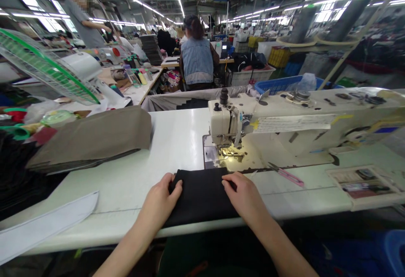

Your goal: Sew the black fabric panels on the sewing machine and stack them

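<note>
A black piece of folded fabric (201, 196) lies flat at the front edge of the white sewing table. My left hand (163, 199) pinches its left edge between thumb and fingers. On the opposite edge, near the upper right corner, my right hand (242, 194) is closed in a pinch too. Just beyond the fabric stands a sewing machine (274, 116), its lit needle area and presser foot (229, 152) a short way past the fabric's far edge. Pink-handled thread snips (287, 174) rest to the right of my right hand.
A stack of grey-brown fabric pieces (104, 135) sits on the left, beside a green-rimmed fan (47, 63). A pale curved strip (50, 222) lies front left. A small parts tray (363, 184) is at right. Past the table sits a person in a denim vest (196, 61); another person (84, 23) stands left.
</note>
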Demonstrator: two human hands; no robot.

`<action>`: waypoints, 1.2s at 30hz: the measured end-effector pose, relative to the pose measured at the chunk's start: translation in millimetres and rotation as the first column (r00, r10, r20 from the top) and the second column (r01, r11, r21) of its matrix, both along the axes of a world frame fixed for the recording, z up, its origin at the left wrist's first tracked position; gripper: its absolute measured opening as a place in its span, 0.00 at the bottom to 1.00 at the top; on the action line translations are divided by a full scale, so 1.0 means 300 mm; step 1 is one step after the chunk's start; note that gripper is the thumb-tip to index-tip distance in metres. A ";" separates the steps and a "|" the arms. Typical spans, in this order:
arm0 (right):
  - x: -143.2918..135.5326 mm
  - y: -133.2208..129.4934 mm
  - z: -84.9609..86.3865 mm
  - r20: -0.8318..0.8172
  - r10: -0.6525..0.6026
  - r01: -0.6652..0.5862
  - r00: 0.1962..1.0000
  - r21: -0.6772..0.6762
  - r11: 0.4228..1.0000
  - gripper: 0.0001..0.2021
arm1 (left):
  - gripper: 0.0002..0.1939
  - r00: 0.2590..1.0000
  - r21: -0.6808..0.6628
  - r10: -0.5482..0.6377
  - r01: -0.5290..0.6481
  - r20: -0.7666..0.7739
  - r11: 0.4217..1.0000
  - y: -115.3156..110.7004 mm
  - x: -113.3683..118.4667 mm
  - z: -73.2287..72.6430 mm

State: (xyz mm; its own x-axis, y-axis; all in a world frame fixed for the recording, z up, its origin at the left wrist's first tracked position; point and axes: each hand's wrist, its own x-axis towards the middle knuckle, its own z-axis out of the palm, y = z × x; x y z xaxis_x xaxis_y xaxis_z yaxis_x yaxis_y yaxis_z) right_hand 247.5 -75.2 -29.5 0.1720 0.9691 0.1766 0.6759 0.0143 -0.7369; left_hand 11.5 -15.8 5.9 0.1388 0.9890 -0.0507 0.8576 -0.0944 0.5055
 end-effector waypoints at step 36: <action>-0.146 0.028 -0.021 0.396 0.099 -0.174 0.913 0.158 0.972 0.16 | 0.18 0.863 0.241 -0.388 0.472 -0.324 0.848 -0.037 0.068 -0.061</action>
State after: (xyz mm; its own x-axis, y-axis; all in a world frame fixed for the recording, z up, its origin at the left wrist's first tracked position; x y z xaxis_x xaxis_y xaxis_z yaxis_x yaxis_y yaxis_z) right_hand 203.7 -66.8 -35.6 -0.0764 0.9216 0.3806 0.8865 0.2375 -0.3971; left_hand 31.9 -26.9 -12.4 0.5775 0.8030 0.1469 0.7870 -0.5955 0.1614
